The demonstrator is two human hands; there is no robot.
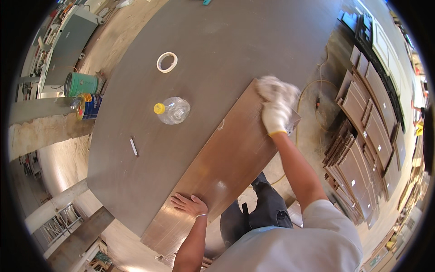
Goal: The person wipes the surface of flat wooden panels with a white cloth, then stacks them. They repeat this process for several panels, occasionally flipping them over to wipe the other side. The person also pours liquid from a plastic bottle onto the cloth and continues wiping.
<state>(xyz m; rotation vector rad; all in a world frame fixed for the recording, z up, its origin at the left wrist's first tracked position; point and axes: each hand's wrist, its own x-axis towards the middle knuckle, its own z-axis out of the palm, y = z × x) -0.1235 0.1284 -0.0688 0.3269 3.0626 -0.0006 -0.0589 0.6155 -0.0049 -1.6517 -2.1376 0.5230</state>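
A long brown wood-grain board (pixel 226 158) lies slantwise along the near edge of a large grey-brown tabletop (pixel 213 50). My left hand (pixel 189 206) is bare and rests flat on the board's near end, fingers spread, holding nothing. Toward the far end is my right hand (pixel 277 99) in a white knit glove, over the board's surface. Motion smears its fingers, so whether a cloth is bunched under them cannot be made out. A clear plastic bottle (pixel 174 111) with a yellow cap lies on its side left of the board.
Farther back on the tabletop is a roll of white tape (pixel 160 65); a white stick-like piece (pixel 134 147) lies at the left. Green (pixel 83 84) and blue (pixel 92 106) cans stand beyond the left edge. Stacked brown panels (pixel 358 167) and a hose (pixel 297 136) are on the right.
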